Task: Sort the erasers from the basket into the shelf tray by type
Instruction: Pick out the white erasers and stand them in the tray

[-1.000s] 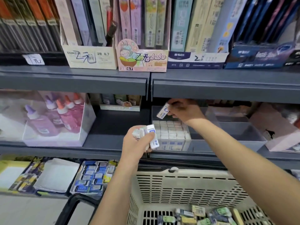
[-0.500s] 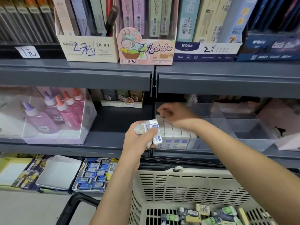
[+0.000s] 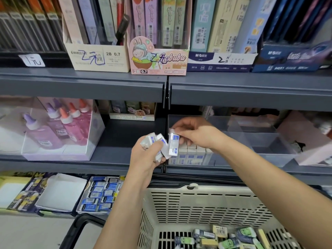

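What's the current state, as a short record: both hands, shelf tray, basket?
left hand: grips a bunch of white-and-blue erasers
right hand: pinches the top of a single eraser, same type, right beside the bunch
shelf tray: clear, on the middle shelf; left compartment holds rows of stocked erasers, white and blue
basket: beige, below the hands; loose mixed erasers on its bottom
task status: sorting not finished

Basket [image 3: 201, 209] cut off at bottom edge; right hand [image 3: 197, 135] hides some tray erasers [image 3: 191, 156]; labels unreadable.
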